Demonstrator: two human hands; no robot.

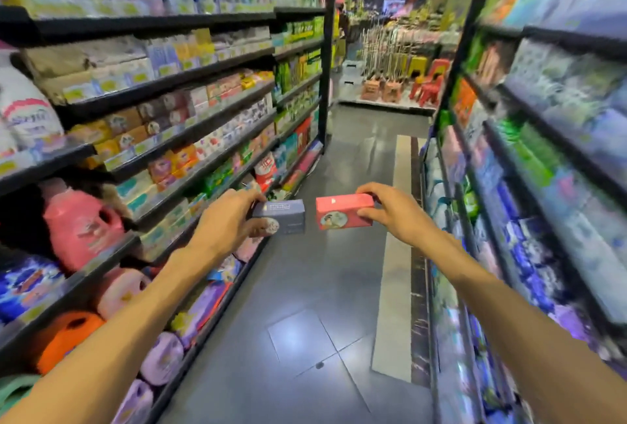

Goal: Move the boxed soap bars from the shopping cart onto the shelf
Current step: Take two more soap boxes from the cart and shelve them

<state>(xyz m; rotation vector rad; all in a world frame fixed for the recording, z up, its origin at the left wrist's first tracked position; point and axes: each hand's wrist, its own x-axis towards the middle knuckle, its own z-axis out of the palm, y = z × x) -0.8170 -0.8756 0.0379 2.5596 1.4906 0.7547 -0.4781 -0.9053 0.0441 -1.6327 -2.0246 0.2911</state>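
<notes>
A red soap box [344, 211] is pinched at its right end by the right hand [390, 211]; just left of it, apart, a grey-blue soap box [283, 216] is gripped by the left hand [230, 220]; both hang above the aisle floor [305, 288], right of the blurred, seemingly soap-stocked shelf [190, 132].

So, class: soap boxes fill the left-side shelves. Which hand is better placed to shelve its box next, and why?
The left hand, probably. It grips the grey-blue soap box right beside the left shelving's stocked soap rows. The right hand holds the pink soap box farther out over the aisle.
</notes>
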